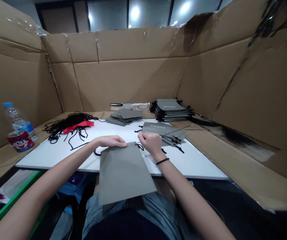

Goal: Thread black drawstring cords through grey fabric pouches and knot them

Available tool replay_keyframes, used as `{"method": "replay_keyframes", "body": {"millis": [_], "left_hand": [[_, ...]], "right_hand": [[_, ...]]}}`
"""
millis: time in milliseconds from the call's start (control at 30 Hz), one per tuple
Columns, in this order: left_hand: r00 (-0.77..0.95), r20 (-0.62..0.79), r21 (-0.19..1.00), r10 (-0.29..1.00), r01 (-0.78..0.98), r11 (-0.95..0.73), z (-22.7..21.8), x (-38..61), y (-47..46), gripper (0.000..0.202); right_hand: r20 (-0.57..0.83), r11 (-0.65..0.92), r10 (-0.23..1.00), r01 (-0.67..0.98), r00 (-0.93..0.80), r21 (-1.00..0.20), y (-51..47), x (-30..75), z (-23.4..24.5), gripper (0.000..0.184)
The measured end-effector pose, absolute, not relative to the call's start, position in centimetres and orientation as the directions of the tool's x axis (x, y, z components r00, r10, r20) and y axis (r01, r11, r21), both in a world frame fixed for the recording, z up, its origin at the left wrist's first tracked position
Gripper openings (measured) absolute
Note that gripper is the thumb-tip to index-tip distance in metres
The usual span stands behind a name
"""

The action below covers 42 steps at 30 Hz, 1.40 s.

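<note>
Head cam, looking down at 2 hands on a white tabletop (195, 163). Left hand (110, 141) is curled narrow, fingers pinching the top edge of 1 grey paper bag (124, 175), which lies flat, hanging off the near edge of the tabletop, lower centre of frame, toward the person's lap. Right hand (151, 142) is closed narrow on a black cord (139, 146), just beside the bag's top right corner; 1 black wristband (162, 161) on that wrist. Behind the hands, 3 more piles of grey bags: 1 loose fanned pile (125, 115) at top centre, 1 w/ black cords sticking out (158, 130) right of centre, 1 tall neat stack (170, 110) upper right, at far edge of the tabletop. Top bag on the tall stack has light print, approx "INTEX", not sure; middle pile has similar print, upside down, too blurry to read. Left of frame: 1 tangled heap of black cords (68, 126) w/ 1 red strip (78, 126) across it. Far left: 1 plastic water bottle (18, 121), blue cap, blue label, just behind 1 red can (20, 140) w/ cartoon face. Cardboard walls (133, 81) surround the tabletop on 3 sides.
</note>
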<state>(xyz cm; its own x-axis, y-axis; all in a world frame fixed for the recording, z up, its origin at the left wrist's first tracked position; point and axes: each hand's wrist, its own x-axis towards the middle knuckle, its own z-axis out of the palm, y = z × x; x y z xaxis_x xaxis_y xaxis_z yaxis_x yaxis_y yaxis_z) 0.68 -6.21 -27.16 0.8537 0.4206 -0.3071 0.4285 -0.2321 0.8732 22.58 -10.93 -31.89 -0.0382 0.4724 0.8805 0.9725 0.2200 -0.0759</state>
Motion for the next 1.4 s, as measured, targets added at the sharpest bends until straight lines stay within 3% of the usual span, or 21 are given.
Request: {"method": "replay_keyframes", "body": {"millis": [100, 433, 733, 967, 1233, 1400], "left_hand": [[0.852, -0.348, 0.88, 0.392, 0.44, -0.176, -27.2, -0.3, -6.1, 0.047], [0.854, -0.373, 0.838, 0.363, 0.478, -0.263, -27.1, 0.4, -7.3, 0.049], [0.918, -0.045, 0.754, 0.394, 0.29, -0.589, -27.1, 0.8, -8.6, 0.05], [0.906, -0.014, 0.745, 0.422, 0.291, -0.6, -26.9, 0.6, -9.4, 0.049], [0.906, -0.004, 0.754, 0.422, 0.28, -0.594, -27.0, 1.7, -9.9, 0.05], [0.91, 0.012, 0.673, 0.415, 0.299, -0.676, -27.4, 3.0, -9.9, 0.052]], "right_hand": [[0.852, 0.19, 0.523, 0.969, 0.037, -0.159, -10.8, 23.1, -31.8, 0.046], [0.815, 0.387, 0.571, 0.907, -0.095, -0.165, -10.8, 22.5, -31.8, 0.032], [0.768, 0.381, 0.639, 0.877, -0.022, -0.292, -10.9, 22.8, -31.7, 0.045], [0.788, 0.248, 0.592, 0.892, 0.169, -0.377, -10.2, 23.6, -31.8, 0.046], [0.817, 0.365, 0.55, 0.831, 0.173, -0.421, -10.2, 23.0, -31.8, 0.042], [0.82, 0.444, 0.57, 0.822, 0.049, -0.357, -10.5, 21.9, -31.8, 0.046]]}}
